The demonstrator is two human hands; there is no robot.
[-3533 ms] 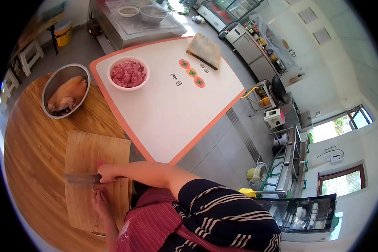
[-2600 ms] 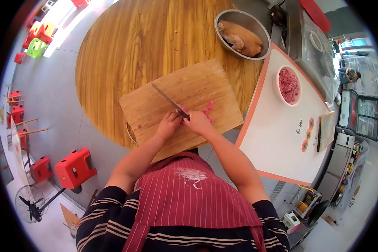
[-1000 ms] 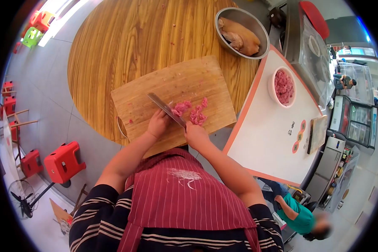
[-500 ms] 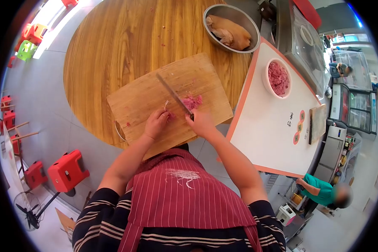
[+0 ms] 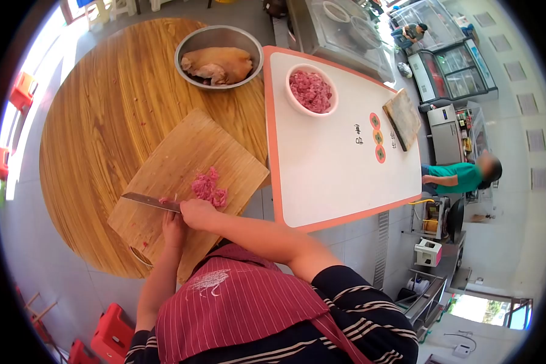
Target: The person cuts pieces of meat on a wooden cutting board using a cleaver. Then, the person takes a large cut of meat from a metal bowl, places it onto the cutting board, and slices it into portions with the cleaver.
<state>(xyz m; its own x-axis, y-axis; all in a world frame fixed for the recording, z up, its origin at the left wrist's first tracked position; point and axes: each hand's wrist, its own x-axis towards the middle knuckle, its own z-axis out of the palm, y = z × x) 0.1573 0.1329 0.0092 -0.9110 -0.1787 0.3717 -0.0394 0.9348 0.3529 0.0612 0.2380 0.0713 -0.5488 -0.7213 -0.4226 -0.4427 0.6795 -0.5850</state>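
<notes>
My right hand [image 5: 198, 213] is closed round the handle of a long kitchen knife [image 5: 148, 201]. The blade points left and lies low over the wooden cutting board [image 5: 188, 142]. Just below the blade, close against the right hand, is my left hand [image 5: 174, 230]. Its fingers look drawn together, their tips hidden by the knife and the right hand; what they hold cannot be made out. A small bit of meat [image 5: 164, 199] shows at the blade's far side. Beyond the right hand a heap of chopped pink meat [image 5: 209, 187] rests on the board.
The board sits on a round wooden table [image 5: 91, 121]. A metal bowl [image 5: 185, 45] there holds a large skin-on piece of meat [image 5: 218, 64]. On the adjoining white table [image 5: 321, 176] stand a white bowl [image 5: 292, 104] of chopped meat and a rectangular block [image 5: 401, 119]. A person in green [image 5: 464, 177] is at right.
My view has turned right, so the board and tables appear further left. The knife now points more to the left, and my right hand has come closer to my left hand, partly covering it.
</notes>
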